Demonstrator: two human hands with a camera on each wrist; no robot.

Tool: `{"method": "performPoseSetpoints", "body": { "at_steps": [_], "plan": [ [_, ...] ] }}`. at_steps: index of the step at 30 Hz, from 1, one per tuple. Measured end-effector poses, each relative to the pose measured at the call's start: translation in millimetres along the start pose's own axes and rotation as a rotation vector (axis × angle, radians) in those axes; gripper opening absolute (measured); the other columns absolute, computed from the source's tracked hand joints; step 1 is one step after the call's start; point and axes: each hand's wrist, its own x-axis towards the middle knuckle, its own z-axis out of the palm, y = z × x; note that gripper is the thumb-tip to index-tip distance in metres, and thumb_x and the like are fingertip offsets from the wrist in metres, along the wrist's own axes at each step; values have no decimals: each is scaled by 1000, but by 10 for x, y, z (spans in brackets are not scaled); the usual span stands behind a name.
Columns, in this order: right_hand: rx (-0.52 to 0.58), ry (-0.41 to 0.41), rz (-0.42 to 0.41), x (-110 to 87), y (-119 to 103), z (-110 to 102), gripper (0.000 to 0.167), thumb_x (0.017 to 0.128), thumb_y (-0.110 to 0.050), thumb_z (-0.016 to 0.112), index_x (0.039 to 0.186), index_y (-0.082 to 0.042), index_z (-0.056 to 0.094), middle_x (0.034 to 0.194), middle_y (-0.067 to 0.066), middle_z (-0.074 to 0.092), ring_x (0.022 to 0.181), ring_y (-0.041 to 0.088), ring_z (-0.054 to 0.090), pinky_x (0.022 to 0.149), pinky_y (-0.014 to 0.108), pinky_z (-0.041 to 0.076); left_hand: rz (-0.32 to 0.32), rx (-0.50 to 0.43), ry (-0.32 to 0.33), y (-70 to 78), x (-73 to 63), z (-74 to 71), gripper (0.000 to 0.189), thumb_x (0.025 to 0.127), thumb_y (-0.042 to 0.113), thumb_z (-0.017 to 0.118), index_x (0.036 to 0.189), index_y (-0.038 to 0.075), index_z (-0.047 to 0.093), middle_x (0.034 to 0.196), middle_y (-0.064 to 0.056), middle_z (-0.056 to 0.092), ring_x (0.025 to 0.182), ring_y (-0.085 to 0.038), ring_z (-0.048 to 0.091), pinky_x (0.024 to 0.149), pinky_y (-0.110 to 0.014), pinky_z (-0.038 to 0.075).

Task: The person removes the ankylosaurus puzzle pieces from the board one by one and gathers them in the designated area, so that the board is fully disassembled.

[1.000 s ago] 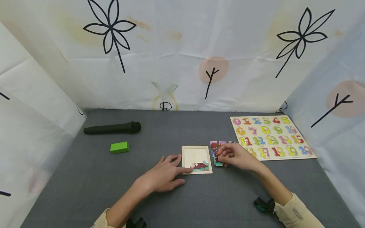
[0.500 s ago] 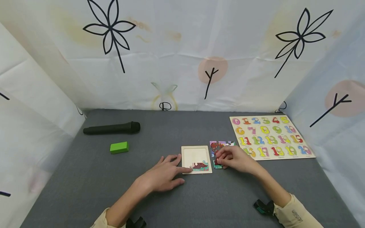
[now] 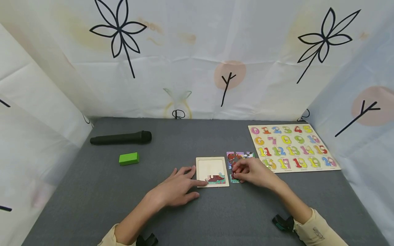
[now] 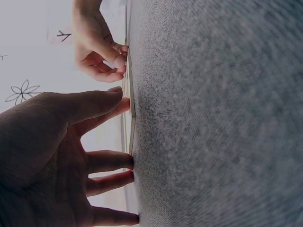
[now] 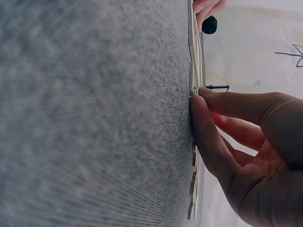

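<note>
A small wooden puzzle tray (image 3: 211, 165) lies mid-table, with a joined strip of teal and brown jigsaw pieces (image 3: 217, 179) at its lower right. My left hand (image 3: 176, 189) has its fingers spread; the index fingertip rests on the tray's lower left, against the strip, and other fingertips touch the table. Just right of the tray, my right hand (image 3: 253, 173) pinches a teal puzzle piece (image 3: 234, 179) by its edge between thumb and index finger, low at the table. Several loose purple and red puzzle pieces (image 3: 231, 157) lie behind it, partly hidden by this hand.
A number puzzle board (image 3: 293, 147) lies at the right, close behind the right hand. At the left are a black microphone (image 3: 121, 138) and a green block (image 3: 129, 159). White patterned cloth (image 3: 197, 68) walls in the grey table's back and sides.
My right hand has shifted slightly toward me, sliding the teal puzzle piece away from the loose pieces behind it. The left hand stays where it was on the tray.
</note>
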Motion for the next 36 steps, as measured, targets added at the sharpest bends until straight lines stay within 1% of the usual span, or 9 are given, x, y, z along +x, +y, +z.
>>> {"method": "performPoseSetpoints", "body": {
  "at_steps": [5,8,14,20,23,27,29,33,36],
  "plan": [
    [11,-20,-2,10,-20,-19,14,95,-7,83,104,1,76,87,10,77,68,11,73,66,29,65,7,-4,0,-4,-1,-4,46,106,33,72,152,35,65,175,-22,37,162,-40,36,125,-79,31],
    [39,-39,-9,16,-25,-19,14,96,-8,82,106,0,77,87,10,76,69,12,74,68,30,66,5,-11,-2,-8,-1,-5,46,106,33,71,152,36,65,176,-22,36,162,-40,35,125,-79,30],
    [104,-84,-37,55,-53,16,15,98,-7,79,108,3,77,92,15,77,71,15,76,70,31,66,4,-13,-3,-8,-3,-6,46,106,33,71,152,36,65,176,-21,36,162,-39,35,125,-78,30],
    [118,-93,-28,119,-115,55,17,98,-11,81,109,1,78,88,17,79,70,15,74,67,24,61,3,-15,-6,-1,-8,-15,45,107,34,71,152,37,65,176,-21,36,163,-39,34,126,-78,30],
    [128,-103,-56,165,-128,82,16,98,-11,81,109,1,78,87,18,78,69,13,72,65,22,57,6,-14,-8,-3,-9,-18,45,107,33,71,152,36,65,176,-22,36,163,-39,34,125,-78,30],
    [151,-135,-106,236,-153,130,17,98,-10,80,110,2,77,90,19,78,68,8,70,65,20,55,11,-18,-8,-11,-9,-14,45,107,33,71,151,34,65,175,-22,37,163,-40,35,125,-79,30],
    [164,-153,-121,271,-174,159,19,98,-10,80,111,3,77,90,19,78,68,8,69,65,20,56,12,-19,-7,-14,-8,-13,45,106,33,72,151,33,65,175,-22,37,163,-39,35,125,-79,31],
    [151,-169,-144,340,-226,222,18,96,-9,82,109,3,77,87,17,80,69,12,73,66,21,58,14,-22,-7,-22,-4,-15,46,106,33,72,152,32,65,175,-22,38,163,-39,35,125,-79,31],
    [107,-166,-147,387,-261,271,17,95,-9,84,107,1,78,86,14,80,71,14,74,66,21,58,17,-31,-9,-30,-2,-23,45,106,32,72,151,32,66,174,-22,38,163,-39,35,125,-78,30]
  ]
}}
